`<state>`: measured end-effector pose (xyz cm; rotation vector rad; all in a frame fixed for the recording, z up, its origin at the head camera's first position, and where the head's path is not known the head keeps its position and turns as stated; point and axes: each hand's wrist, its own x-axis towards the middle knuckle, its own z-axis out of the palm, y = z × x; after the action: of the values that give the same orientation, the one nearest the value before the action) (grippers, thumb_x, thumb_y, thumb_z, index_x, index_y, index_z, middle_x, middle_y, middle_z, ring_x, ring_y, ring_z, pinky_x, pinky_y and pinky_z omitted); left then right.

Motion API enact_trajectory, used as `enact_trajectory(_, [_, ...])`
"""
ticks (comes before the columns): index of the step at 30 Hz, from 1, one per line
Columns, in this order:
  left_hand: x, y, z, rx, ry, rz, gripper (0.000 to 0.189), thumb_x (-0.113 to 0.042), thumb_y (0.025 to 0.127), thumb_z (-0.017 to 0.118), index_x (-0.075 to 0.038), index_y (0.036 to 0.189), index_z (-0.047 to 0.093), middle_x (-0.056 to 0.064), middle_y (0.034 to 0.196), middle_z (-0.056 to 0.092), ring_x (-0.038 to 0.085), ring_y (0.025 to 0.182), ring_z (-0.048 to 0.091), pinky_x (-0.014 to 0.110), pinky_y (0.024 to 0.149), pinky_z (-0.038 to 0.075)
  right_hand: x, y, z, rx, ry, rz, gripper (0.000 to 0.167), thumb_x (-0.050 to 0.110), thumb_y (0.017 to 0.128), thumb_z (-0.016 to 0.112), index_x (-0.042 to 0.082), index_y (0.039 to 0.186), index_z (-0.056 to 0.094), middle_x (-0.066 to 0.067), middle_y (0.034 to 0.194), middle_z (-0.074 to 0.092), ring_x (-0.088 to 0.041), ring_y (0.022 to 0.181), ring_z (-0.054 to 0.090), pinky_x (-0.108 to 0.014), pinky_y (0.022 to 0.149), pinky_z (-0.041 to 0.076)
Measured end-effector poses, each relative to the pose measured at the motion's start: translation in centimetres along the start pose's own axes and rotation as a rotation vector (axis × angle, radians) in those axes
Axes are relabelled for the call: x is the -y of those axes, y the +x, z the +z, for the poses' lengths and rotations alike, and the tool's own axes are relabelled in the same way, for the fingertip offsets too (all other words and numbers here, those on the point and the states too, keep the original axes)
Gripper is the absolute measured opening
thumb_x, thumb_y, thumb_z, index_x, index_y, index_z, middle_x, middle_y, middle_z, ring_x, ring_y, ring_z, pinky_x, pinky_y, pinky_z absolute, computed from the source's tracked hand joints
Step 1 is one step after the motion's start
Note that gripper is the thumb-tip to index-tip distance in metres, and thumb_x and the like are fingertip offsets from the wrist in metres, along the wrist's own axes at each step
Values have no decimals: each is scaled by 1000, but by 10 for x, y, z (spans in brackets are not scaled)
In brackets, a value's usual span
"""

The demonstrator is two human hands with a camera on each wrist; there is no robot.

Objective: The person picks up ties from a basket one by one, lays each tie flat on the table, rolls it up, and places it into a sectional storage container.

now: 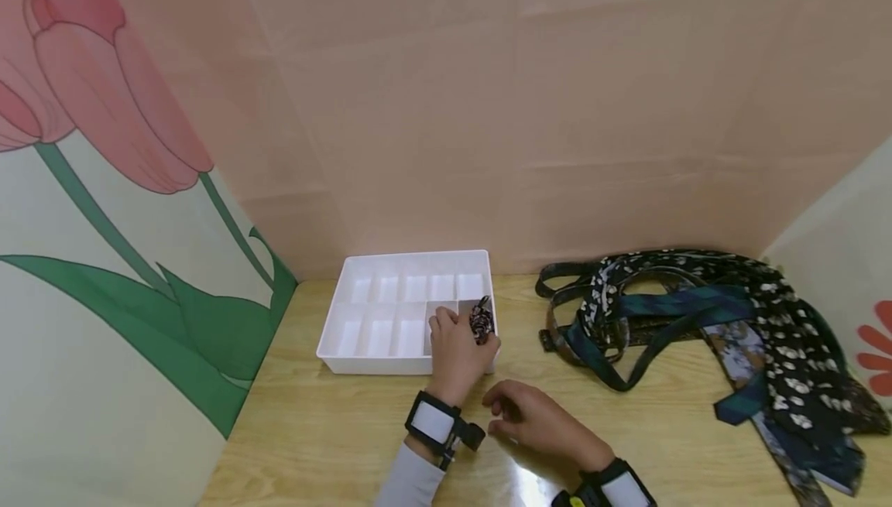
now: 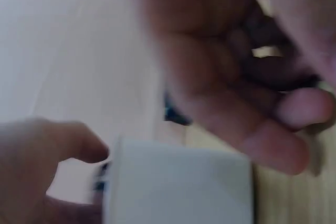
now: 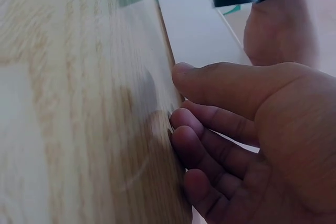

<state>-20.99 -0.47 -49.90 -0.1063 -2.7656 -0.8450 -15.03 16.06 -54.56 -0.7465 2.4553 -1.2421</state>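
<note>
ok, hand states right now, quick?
Left hand: at the white tray by the dark patterned bundle; can't tell whether it grips it.
Right hand: open, relaxed, holding nothing.

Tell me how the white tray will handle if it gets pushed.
The tray is probably stiff, since its walls and dividers stand straight. It looks fairly light for its size: the walls seem thin and most compartments look empty. It should slide rather than tip, as it sits low and flat on the table.
</note>
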Motion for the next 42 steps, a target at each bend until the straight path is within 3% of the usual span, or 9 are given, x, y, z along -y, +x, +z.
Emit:
enact_trajectory(6, [7, 1, -15, -28, -86, 69, 13, -3, 97, 70, 5, 106, 75, 15, 103, 62, 29, 92, 62, 38, 81, 56, -1, 1, 0, -11, -31, 3, 25, 24, 97, 79, 12, 118, 70, 5, 99, 65, 0, 87, 57, -25, 75, 52])
enact_trajectory(11, [9, -2, -16, -89, -75, 77, 5, -2, 94, 76, 1, 96, 79, 11, 93, 64, 26, 82, 67, 36, 73, 58, 1, -3, -10, -34, -34, 25, 23, 21, 98, 76, 12, 119, 71, 6, 103, 69, -3, 89, 63, -25, 77, 56])
enact_trajectory(20, [18, -7, -16, 7, -170, -17, 24, -25, 103, 72, -2, 107, 66, 10, 97, 60, 19, 76, 56, 30, 65, 47, -13, -37, -71, -537, -569, 214, 52, 20, 86, 87, -3, 128, 66, -26, 121, 64, -46, 109, 57, -61, 88, 50])
enact_trajectory(24, [20, -14, -18, -60, -195, 33, 20, -21, 103, 68, -3, 112, 70, 9, 106, 61, 23, 96, 57, 34, 78, 51, -28, -57, -92, -482, -607, 390, 77, 28, 82, 89, -15, 135, 53, -44, 129, 51, -62, 113, 50, -71, 91, 43])
enact_trajectory(28, [15, -26, -22, -153, -295, 149, 9, -8, 101, 66, -7, 108, 72, 4, 106, 62, 18, 98, 58, 29, 80, 53, -32, -66, -99, -425, -573, 484, 57, 24, 87, 85, -11, 126, 62, -37, 119, 64, -59, 106, 56, -70, 87, 44])
enact_trajectory(31, [7, -37, -22, -120, -378, 266, 11, -3, 100, 65, -9, 107, 72, -1, 105, 62, 10, 92, 59, 20, 75, 53, -23, -67, -98, -505, -545, 367, 31, 15, 90, 82, -1, 114, 71, -23, 107, 75, -49, 98, 61, -65, 83, 47])
enact_trajectory(35, [-8, -48, -14, 100, -451, 380, 28, -9, 100, 69, -13, 128, 66, 1, 121, 60, 5, 93, 62, 13, 72, 53, -2, -61, -94, -638, -507, 12, 29, 1, 87, 83, 10, 114, 76, -7, 109, 75, -30, 100, 60, -51, 82, 52])
enact_trajectory(39, [-20, -56, 0, 379, -627, 339, 66, -23, 100, 76, -22, 156, 43, 6, 150, 45, 1, 101, 61, 16, 76, 57, 16, -58, -85, -605, -464, -255, 48, -11, 81, 82, 20, 117, 76, 5, 115, 70, -13, 107, 56, -29, 87, 50])
enact_trajectory(42, [-26, -59, 10, 397, -726, 293, 63, -26, 100, 76, -19, 155, 46, 8, 149, 49, 1, 106, 63, 19, 84, 59, 22, -60, -78, -525, -395, -318, 57, -16, 79, 82, 23, 120, 75, 7, 121, 69, -5, 114, 55, -16, 93, 48])
